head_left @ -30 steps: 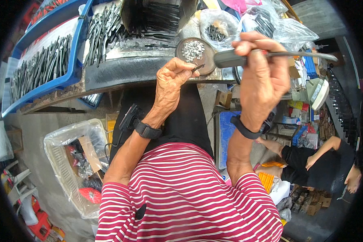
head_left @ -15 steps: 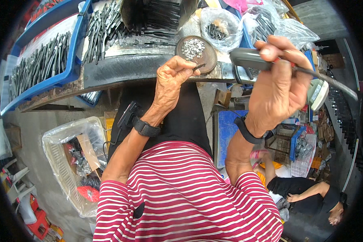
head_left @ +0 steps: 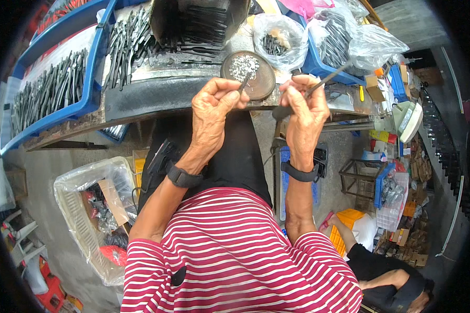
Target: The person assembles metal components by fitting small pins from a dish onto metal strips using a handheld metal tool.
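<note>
My left hand (head_left: 213, 107) pinches a small, slim dark part (head_left: 244, 83) above the near edge of the bench, fingers closed. My right hand (head_left: 305, 107) is closed around a screwdriver-like tool (head_left: 322, 82); its thick dark handle points down and left, and its long thin shaft slants up to the right. Just beyond my left fingertips lies a round brown dish (head_left: 267, 78) with a pile of small silvery bits (head_left: 244, 68). The two hands are apart, with the dish's near rim between them.
On the bench, a blue tray (head_left: 92, 86) and a loose pile (head_left: 124, 47) hold many slim black parts. A box (head_left: 164, 26) of similar pieces, a plastic bag (head_left: 293, 52) and a blue bin (head_left: 318, 65) stand beyond. A lined basket (head_left: 70, 208) sits below left; another person (head_left: 384, 271) is low right.
My right hand has swung down and left toward my left hand, turning the tool so its shaft points up. My left hand keeps its pinch on the small part, shifted slightly left.
</note>
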Demonstrator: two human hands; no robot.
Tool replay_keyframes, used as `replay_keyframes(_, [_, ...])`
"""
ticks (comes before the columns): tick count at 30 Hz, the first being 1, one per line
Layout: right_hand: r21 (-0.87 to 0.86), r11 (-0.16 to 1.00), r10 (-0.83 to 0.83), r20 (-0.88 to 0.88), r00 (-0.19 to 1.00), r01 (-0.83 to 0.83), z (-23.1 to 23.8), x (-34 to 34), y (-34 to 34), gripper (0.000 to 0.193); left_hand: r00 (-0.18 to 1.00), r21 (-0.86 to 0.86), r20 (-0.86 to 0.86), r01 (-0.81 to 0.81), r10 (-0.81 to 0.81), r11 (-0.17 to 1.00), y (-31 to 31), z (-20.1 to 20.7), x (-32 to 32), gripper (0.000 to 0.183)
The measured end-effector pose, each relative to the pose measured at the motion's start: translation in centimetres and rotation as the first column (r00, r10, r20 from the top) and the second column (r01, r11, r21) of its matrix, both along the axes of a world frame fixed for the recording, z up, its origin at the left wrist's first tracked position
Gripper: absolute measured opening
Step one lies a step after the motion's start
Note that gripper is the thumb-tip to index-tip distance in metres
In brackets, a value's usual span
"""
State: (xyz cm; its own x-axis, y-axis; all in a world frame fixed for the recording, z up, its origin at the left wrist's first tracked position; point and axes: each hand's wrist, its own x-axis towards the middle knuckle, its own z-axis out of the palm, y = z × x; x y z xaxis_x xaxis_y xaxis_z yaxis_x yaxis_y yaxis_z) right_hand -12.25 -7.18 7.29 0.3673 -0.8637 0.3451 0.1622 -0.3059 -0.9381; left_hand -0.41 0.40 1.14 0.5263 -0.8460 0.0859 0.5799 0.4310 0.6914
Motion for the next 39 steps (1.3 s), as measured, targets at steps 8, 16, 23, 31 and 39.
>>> replay_keyframes(8, [-0.090,0.990,-0.141,-0.496,0.857,0.111,-3.5,0.3,-2.1,0.019,0.998,0.178,0.018,0.059,-0.063,0.982,2.0,1.4,0.5,0.014])
replay_keyframes(16, [-0.618,0.759,-0.342,-0.648,0.680,-0.207,-3.0,1.5,-2.9,0.034,0.999,0.223,-0.010,0.033,-0.031,0.974,2.5,0.9,0.4,0.012])
replay_keyframes(23, [-0.650,0.706,-0.374,-0.678,0.633,-0.279,-2.9,1.7,-3.0,0.033,0.999,0.216,-0.014,0.036,-0.034,0.976,2.9,0.7,0.5,0.013])
replay_keyframes(31, [-0.632,0.693,-0.370,-0.725,0.580,-0.347,-2.6,1.0,-3.0,0.037,0.999,0.233,-0.014,0.053,-0.051,0.971,3.1,0.7,0.5,0.013])
replay_keyframes(39, [-0.563,0.720,-0.290,-0.776,0.561,-0.406,-1.8,-0.4,-2.9,0.030,0.998,0.254,-0.008,0.062,-0.062,0.965,3.2,0.4,0.2,0.013])
